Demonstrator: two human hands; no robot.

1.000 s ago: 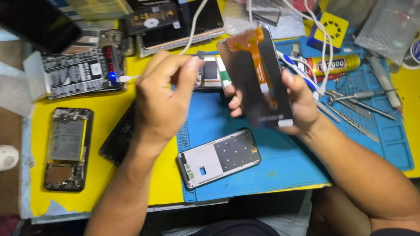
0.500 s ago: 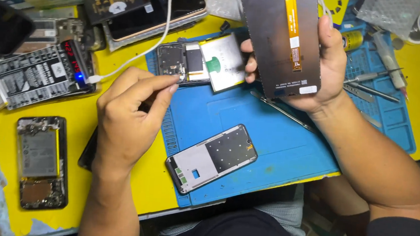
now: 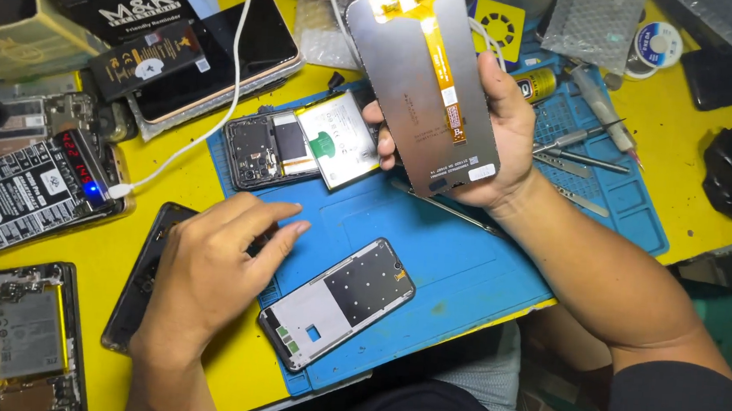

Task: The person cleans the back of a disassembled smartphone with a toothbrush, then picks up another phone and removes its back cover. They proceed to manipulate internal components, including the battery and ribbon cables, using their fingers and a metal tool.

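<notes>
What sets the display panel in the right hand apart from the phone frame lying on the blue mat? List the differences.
1. The display panel is held up in the right hand; the phone frame lies flat on the blue mat, untouched.
2. The display panel shows a grey back with an orange ribbon; the phone frame is half black, half pale.
3. The display panel looks larger in the picture.
Both are phone-shaped rectangles.

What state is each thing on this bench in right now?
Display panel: held up in the right hand, back side showing.
Left hand: holds nothing, palm down on the blue mat.
Opened phone: back off, insides exposed.
Phone frame: bare, lying flat.
Black phone: screen dark.
</notes>
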